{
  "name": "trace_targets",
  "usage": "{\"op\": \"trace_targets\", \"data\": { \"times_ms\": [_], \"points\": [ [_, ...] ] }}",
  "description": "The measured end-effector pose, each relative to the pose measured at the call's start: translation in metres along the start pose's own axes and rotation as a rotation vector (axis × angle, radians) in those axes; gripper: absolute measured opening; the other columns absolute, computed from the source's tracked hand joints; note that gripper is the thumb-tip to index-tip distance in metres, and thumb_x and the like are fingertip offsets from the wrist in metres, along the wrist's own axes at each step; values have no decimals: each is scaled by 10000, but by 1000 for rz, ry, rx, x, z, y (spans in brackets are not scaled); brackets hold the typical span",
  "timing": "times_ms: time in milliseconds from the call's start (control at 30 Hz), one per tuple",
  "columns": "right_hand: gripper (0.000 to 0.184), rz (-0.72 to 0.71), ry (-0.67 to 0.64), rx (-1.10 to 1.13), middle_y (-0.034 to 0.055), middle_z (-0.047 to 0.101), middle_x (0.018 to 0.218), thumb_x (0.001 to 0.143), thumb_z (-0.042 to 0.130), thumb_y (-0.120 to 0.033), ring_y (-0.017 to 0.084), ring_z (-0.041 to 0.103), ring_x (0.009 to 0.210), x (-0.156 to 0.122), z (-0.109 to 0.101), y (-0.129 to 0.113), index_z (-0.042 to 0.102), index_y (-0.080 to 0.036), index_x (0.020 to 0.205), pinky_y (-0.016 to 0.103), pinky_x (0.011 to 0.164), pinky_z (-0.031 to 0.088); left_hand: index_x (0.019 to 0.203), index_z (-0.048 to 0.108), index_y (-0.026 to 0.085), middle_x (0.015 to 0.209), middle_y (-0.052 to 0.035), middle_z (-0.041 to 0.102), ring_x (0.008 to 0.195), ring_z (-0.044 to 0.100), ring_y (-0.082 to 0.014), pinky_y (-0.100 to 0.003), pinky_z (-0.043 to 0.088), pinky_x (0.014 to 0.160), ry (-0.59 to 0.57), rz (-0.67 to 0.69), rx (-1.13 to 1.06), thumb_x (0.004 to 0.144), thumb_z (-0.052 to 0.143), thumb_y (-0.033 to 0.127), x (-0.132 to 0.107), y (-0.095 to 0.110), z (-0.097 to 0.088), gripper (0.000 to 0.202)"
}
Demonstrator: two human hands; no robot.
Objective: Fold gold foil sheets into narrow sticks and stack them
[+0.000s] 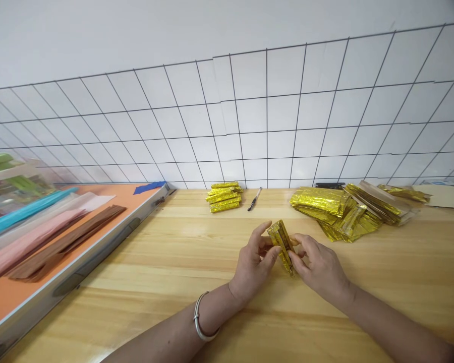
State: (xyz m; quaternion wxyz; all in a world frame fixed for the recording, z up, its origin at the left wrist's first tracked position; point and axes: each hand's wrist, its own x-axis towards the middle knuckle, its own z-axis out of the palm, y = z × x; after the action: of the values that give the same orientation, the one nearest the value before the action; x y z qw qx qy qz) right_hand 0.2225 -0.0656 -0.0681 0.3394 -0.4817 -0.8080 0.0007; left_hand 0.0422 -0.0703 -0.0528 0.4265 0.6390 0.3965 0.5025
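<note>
A strip of shiny gold foil [281, 242], folded into narrow pleats, is held tilted above the wooden table. My left hand [254, 259] grips its left side between thumb and fingers. On the right side, my right hand [320, 264] pinches the foil with thumb and fingertips. Several folded gold foil bundles [224, 196] are piled near the wall, beyond my left hand. Farther right lies a larger heap of flat gold foil pieces [321, 201], some fanned out beneath others.
Between the foil piles rests a pen [254, 199]. At left, an orange-topped board [98, 222] with a raised edge carries brown crepe paper [71, 239], pink paper [34, 239] and a blue strip [30, 209]. A white gridded wall [249, 116] borders the wooden table [155, 302].
</note>
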Motion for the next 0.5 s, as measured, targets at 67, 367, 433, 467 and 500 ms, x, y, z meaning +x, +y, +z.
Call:
{"op": "trace_targets", "data": {
  "times_ms": [67,367,433,467,500],
  "points": [
    [287,29,-5,38,20,648,850,843,482,-212,157,625,716,-1,0,1,452,-190,1128,294,687,483,1295,325,201,945,-59,646,810,608,-130,-249,484,710,-23,30,0,860,528,267,0,0,-2,485],
    [278,14,56,132,44,633,938,838,489,-197,165,607,791,0,1,0,473,-206,1116,317,756,485,1244,473,195,1060,-75,627,893,597,-141,-283,500,819,18,169,116,884,498,262,3,-5,-12,367],
    [272,5,64,134,45,634,935,839,489,-199,168,608,793,0,0,-1,477,-210,1111,320,753,486,1219,491,198,1059,-71,626,878,606,-142,-287,509,820,32,177,122,878,508,265,3,-5,-14,349],
    [268,0,67,135,44,634,935,839,489,-199,169,608,792,0,0,-1,478,-213,1107,321,751,487,1200,501,199,1045,-66,628,859,610,-139,-285,515,809,33,180,121,875,513,264,4,-4,-14,332],
    [264,-4,71,135,43,635,935,840,489,-198,169,609,791,0,0,-1,480,-215,1102,322,750,487,1174,513,200,1027,-59,629,840,614,-135,-280,520,796,34,183,120,872,516,260,4,-4,-14,308]
  ]
}}
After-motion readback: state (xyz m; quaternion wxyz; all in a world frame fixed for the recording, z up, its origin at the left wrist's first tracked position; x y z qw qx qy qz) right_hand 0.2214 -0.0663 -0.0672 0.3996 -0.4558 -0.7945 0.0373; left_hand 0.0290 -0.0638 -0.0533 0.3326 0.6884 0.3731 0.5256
